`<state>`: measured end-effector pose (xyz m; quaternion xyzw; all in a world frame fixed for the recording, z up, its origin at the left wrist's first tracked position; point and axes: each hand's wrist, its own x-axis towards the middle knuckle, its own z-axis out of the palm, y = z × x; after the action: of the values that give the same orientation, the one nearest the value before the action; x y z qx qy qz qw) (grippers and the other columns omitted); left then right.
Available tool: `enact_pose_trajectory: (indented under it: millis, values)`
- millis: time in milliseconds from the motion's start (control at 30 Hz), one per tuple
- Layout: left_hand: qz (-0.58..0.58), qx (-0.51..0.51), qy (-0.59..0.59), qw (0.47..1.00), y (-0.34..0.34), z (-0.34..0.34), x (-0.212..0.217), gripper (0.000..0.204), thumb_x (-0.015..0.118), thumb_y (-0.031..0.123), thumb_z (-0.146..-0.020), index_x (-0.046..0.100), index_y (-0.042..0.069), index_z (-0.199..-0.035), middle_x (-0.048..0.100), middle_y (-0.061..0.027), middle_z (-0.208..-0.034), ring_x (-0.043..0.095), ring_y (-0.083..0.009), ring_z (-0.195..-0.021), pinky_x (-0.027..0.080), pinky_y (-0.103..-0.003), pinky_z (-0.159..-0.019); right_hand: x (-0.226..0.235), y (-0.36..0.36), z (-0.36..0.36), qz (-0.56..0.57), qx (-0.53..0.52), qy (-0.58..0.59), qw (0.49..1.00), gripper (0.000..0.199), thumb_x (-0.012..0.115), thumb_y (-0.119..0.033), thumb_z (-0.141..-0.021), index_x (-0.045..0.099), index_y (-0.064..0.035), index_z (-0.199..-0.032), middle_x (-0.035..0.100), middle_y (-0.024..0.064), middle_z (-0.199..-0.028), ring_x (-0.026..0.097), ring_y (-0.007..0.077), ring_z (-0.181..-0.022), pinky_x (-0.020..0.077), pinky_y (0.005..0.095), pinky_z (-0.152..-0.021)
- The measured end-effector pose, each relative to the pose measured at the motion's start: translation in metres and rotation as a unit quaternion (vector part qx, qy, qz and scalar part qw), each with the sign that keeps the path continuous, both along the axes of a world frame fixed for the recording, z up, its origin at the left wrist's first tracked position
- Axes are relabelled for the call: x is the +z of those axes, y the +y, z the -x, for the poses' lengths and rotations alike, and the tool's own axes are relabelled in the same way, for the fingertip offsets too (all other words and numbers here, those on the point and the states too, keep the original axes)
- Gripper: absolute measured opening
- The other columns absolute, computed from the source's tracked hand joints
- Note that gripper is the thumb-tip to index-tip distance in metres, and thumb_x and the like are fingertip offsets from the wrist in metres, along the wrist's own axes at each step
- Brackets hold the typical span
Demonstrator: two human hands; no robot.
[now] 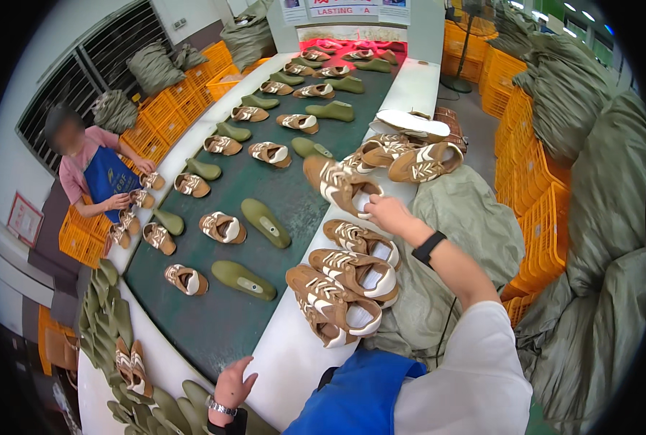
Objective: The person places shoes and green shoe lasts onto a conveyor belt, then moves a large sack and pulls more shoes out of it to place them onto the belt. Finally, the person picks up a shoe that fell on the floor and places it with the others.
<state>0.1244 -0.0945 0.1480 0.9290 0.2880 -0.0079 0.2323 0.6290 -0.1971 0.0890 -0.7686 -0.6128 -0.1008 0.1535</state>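
The right hand (392, 216) grips a brown-and-white lace-up sneaker (334, 185) at the heel, thumb at the collar; the shoe hangs clear of the white ledge, its toe pointing away and to the left of the hand, slightly blurred. The left hand (232, 384) holds nothing visible: its thumb stands apart from the fingers over the near end of the work surface, and green shoe lasts (171, 413) lie heaped just beside its wrist.

Between the two hands, more sneakers (337, 308) rest close together on the white ledge (285, 373). Beyond the right hand lies a second cluster of sneakers (421, 163); beneath its forearm spreads a grey-green sack (475, 225). To the left of the right hand, the dark green conveyor belt (171, 304) carries single sneakers and lasts, and on its far side a co-worker (94, 170) in a blue apron handles similar shoes.

The step in hand appears to be the transfer of one sneaker along the ledge. The next move probably calls for lowering it sole-down beside its neighbours, without knocking them, before the heel grip is loosened.
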Motion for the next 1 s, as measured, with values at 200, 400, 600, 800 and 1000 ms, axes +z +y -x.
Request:
enact_pose_trajectory:
  millis: [200, 400, 600, 800, 1000]
  values:
    - [-0.031, 0.023, -0.200, 0.979, -0.014, -0.060, 0.035, 0.041, 0.068, 0.008, -0.072, 0.055, 0.003, -0.111, 0.060, -0.0152, -0.107, 0.058, -0.0297, -0.098, 0.047, -0.036, -0.082, 0.099, -0.034, 0.121, -0.113, 0.102, 0.032, 0.988, 0.018, 0.066, -0.014, -0.066, 0.051, -0.0076, -0.072, 0.050, 0.0061, -0.072, 0.057, 0.0260, -0.061, 0.0463, 0.0360, -0.053]
    - [0.329, 0.121, -0.412, 0.841, -0.038, -0.106, 0.040, 0.075, 0.059, 0.013, -0.084, 0.010, 0.011, -0.141, 0.045, -0.0136, -0.126, 0.048, -0.0232, -0.111, 0.044, -0.036, -0.088, 0.107, -0.025, 0.247, -0.191, 0.237, 0.055, 0.951, 0.018, 0.066, -0.014, -0.065, 0.052, -0.0090, -0.075, 0.046, 0.0039, -0.068, 0.054, 0.0205, -0.056, 0.0440, 0.0320, -0.048]
    - [0.480, 0.351, -0.441, 0.672, 0.007, 0.000, -0.016, 0.055, 0.051, 0.024, -0.088, 0.026, 0.011, -0.136, 0.051, -0.0063, -0.111, 0.055, -0.0151, -0.091, 0.050, -0.035, -0.075, 0.109, -0.028, 0.296, -0.078, 0.314, 0.230, 0.918, 0.038, 0.066, -0.007, -0.070, 0.057, -0.0094, -0.107, 0.051, 0.0118, -0.113, 0.062, 0.0226, -0.076, 0.0508, 0.0304, -0.062]
    - [0.311, 0.525, -0.524, 0.594, 0.103, 0.202, -0.020, 0.053, 0.053, 0.036, -0.086, 0.035, 0.014, -0.130, 0.050, -0.0054, -0.113, 0.051, -0.0189, -0.099, 0.045, -0.038, -0.081, 0.091, -0.040, 0.283, -0.061, 0.262, 0.246, 0.931, 0.033, 0.065, -0.001, -0.069, 0.058, -0.0045, -0.102, 0.056, 0.0130, -0.103, 0.062, 0.0212, -0.076, 0.0495, 0.0293, -0.063]
    - [0.082, 0.544, -0.240, 0.800, 0.076, 0.323, -0.068, 0.067, 0.063, 0.036, -0.078, 0.036, 0.006, -0.132, 0.057, -0.0166, -0.110, 0.055, -0.0267, -0.099, 0.043, -0.034, -0.088, 0.074, -0.024, 0.321, 0.012, 0.292, 0.319, 0.902, 0.029, 0.063, -0.004, -0.074, 0.058, -0.0055, -0.102, 0.058, 0.0117, -0.099, 0.060, 0.0277, -0.077, 0.0495, 0.0327, -0.068]
